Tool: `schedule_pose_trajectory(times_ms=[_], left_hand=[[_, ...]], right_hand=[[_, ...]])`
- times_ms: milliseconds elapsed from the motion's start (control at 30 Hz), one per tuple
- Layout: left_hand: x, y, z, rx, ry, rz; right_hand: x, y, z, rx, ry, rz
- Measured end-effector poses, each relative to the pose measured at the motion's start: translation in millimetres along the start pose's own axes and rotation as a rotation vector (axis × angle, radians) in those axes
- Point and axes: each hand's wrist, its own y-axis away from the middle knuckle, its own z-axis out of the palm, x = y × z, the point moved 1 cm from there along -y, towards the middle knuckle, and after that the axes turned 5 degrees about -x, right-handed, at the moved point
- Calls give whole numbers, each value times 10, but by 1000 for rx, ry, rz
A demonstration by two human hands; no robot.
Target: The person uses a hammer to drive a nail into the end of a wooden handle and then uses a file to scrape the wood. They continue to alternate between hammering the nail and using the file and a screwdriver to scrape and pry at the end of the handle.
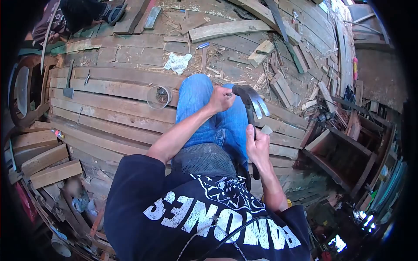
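Observation:
My right hand (257, 147) grips the dark handle of a claw hammer (249, 96), whose head and claw rise over my knee. My left hand (220, 100) is closed, pinching a small nail (229, 94) right against the hammer's head. Both hands hover above my blue jeans leg (198, 93). I sit over a floor of curved wooden planks (113, 111).
A clear cup (159, 96) with small metal pieces stands on the planks left of my knee. A white rag (177, 62) and wood offcuts (261, 50) lie farther off. A metal tool (69, 90) rests at left. Another person (74, 15) crouches at top left.

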Motion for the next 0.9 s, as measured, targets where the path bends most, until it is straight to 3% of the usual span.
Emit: schedule_pose_trajectory(times_ms=[100,200,267,400,467,567,700,900], left_hand=[[73,22,9,-64,136,-105],[6,-6,17,23,62,35],[-9,-7,15,-8,-38,30],[4,-7,8,-10,-59,36],[-1,-16,-32,-51,24,29],[-88,23,14,-84,72,55],[-118,42,48,30,97,109],[10,62,-18,-43,91,-57]], right_hand=[[6,0,-68,-79,81,63],[-57,11,-171,-87,12,109],[-89,30,-238,48,-143,-80],[-37,15,-75,78,-153,-105],[-21,-14,-33,-136,143,87],[-75,28,-66,-129,117,102],[-113,33,-96,-79,53,23],[116,13,-30,-81,-17,138]])
